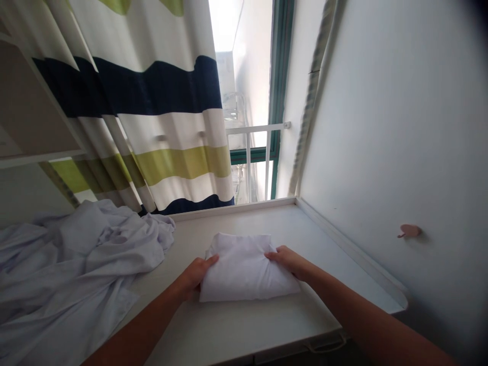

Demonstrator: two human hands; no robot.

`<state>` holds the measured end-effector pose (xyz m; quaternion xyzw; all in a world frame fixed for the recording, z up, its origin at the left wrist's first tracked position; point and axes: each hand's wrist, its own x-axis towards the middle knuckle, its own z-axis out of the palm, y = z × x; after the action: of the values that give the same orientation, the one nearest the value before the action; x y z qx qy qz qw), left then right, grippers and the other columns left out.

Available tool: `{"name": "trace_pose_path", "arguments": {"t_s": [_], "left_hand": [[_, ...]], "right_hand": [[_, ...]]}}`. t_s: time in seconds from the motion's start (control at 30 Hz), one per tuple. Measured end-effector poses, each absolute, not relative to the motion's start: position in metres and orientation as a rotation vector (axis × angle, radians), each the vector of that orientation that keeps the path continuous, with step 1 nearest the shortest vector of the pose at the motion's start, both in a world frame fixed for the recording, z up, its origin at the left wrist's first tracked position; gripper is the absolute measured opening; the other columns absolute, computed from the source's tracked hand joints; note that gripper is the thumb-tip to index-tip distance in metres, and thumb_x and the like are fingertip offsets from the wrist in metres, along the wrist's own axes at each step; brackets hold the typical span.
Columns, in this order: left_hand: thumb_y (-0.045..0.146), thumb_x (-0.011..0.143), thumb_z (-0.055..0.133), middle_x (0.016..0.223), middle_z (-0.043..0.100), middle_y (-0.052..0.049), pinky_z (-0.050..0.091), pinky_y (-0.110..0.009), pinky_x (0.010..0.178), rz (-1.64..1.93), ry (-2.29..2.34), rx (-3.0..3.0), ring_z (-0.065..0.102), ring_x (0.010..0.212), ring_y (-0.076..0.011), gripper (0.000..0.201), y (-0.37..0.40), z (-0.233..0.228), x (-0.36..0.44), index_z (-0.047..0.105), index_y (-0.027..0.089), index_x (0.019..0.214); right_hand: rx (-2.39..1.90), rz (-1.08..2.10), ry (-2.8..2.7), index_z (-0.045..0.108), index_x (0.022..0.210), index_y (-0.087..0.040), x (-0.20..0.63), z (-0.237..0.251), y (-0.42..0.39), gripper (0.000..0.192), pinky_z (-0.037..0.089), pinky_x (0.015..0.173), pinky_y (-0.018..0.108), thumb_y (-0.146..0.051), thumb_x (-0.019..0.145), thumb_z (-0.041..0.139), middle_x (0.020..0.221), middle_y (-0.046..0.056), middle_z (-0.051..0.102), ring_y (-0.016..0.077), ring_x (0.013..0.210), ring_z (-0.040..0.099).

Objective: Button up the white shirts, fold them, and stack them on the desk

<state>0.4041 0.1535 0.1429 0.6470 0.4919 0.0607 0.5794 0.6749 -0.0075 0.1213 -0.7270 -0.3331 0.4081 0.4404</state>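
A folded white cloth garment (244, 269) is at the middle of the white tabletop, its kind hidden by the folding. My left hand (197, 273) grips its left side, thumb on top and the other fingers hidden beneath. On the right side, my right hand (288, 260) pinches the cloth the same way, its thumb pressing small creases into the fabric. Both hands are closed on the bundle. To the left lies a loose, crumpled heap of white clothes (84, 249), apart from the folded piece.
The white table (244, 330) has a raised lip at its back and right side. A striped curtain (160, 127) hangs behind it beside a window with a white railing (255, 129). On the right wall (381, 127) is a small pink hook (409, 231).
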Motion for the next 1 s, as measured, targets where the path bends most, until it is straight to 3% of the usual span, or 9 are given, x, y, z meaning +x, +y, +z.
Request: {"name": "trace_pose_path", "arguments": {"t_s": [0.1,0.17,0.23,0.3,0.37,0.47,0.7,0.87,1.0], "left_hand": [[0.073,0.079,0.051,0.088,0.071,-0.015,0.051,-0.038,0.063,0.087,1.299,1.991,0.069,0.077,-0.0317,0.065,0.158,0.155,0.399,0.066,0.012,0.097],[0.058,0.084,0.055,0.106,0.071,-0.015,0.052,-0.042,0.079,0.318,1.291,2.438,0.067,0.096,-0.0336,0.052,0.154,0.167,0.401,0.064,0.015,0.111],[0.037,0.091,0.05,0.135,0.061,-0.012,0.041,-0.047,0.104,0.587,1.006,2.826,0.054,0.126,-0.0322,0.043,0.149,0.173,0.41,0.058,0.021,0.13],[0.026,0.096,0.04,0.154,0.046,-0.007,0.022,-0.048,0.12,0.605,0.632,3.023,0.034,0.146,-0.0274,0.048,0.146,0.17,0.424,0.049,0.026,0.144],[0.03,0.099,0.037,0.16,0.037,-0.005,0.011,-0.05,0.124,0.424,0.507,3.037,0.024,0.152,-0.0257,0.052,0.15,0.155,0.437,0.041,0.026,0.151],[0.049,0.101,0.033,0.16,0.036,-0.01,0.016,-0.05,0.123,0.158,0.706,2.881,0.025,0.151,-0.0281,0.06,0.166,0.124,0.443,0.039,0.02,0.152],[0.061,0.1,0.024,0.163,0.029,-0.01,0.016,-0.051,0.123,0.122,0.906,2.705,0.022,0.152,-0.0274,0.069,0.179,0.099,0.429,0.036,0.02,0.154],[0.059,0.1,0.029,0.162,0.032,-0.011,0.014,-0.051,0.124,0.181,0.837,2.642,0.022,0.152,-0.0258,0.066,0.182,0.099,0.429,0.039,0.019,0.152],[0.055,0.101,0.031,0.161,0.034,-0.009,0.016,-0.046,0.125,0.22,0.641,2.59,0.024,0.152,-0.0223,0.061,0.202,0.097,0.434,0.043,0.021,0.15]], "right_hand": [[-1.948,0.837,-0.874,0.06,0.119,-0.013,0.672,0.126,-0.009,0.046,0.052,0.084,0.044,-0.041,0.083,0.066,0.102,0.015,0.072,0.0313,0.095,0.068],[-2.072,0.454,-1.047,0.047,0.139,-0.017,0.662,0.136,-0.012,0.058,0.044,0.099,0.05,-0.042,0.088,0.06,0.123,0.017,0.065,0.0341,0.115,0.06],[-2.116,0.045,-1.335,0.039,0.148,-0.021,0.645,0.145,-0.009,0.059,0.031,0.112,0.054,-0.044,0.094,0.049,0.145,0.017,0.051,0.0351,0.136,0.044],[-2.075,-0.11,-1.639,0.037,0.151,-0.022,0.629,0.149,-0.002,0.061,0.016,0.12,0.056,-0.052,0.098,0.04,0.161,0.013,0.032,0.0342,0.149,0.023],[-2.075,-0.024,-1.836,0.034,0.155,-0.019,0.619,0.142,0.008,0.072,0.005,0.121,0.058,-0.063,0.098,0.032,0.166,0.013,0.02,0.0349,0.153,0.011],[-2.197,0.234,-1.866,0.026,0.158,-0.012,0.626,0.119,0.015,0.089,0.006,0.12,0.062,-0.073,0.094,0.025,0.165,0.017,0.014,0.0376,0.153,0.008],[-2.237,0.355,-1.783,0.016,0.16,-0.014,0.657,0.087,0.001,0.091,0.006,0.123,0.056,-0.076,0.093,0.02,0.167,0.011,0.009,0.0318,0.154,0.002],[-2.029,0.2,-2.008,0.021,0.16,-0.025,0.645,0.126,0.003,0.093,-0.013,0.115,0.068,-0.079,0.087,0.04,0.167,0.01,0.009,0.0397,0.153,-0.004],[-1.624,0.355,-2.354,0.025,0.156,-0.042,0.627,0.144,0.014,0.091,-0.01,0.114,0.071,-0.075,0.079,0.06,0.167,0.002,0.014,0.0429,0.152,0.003]]}}
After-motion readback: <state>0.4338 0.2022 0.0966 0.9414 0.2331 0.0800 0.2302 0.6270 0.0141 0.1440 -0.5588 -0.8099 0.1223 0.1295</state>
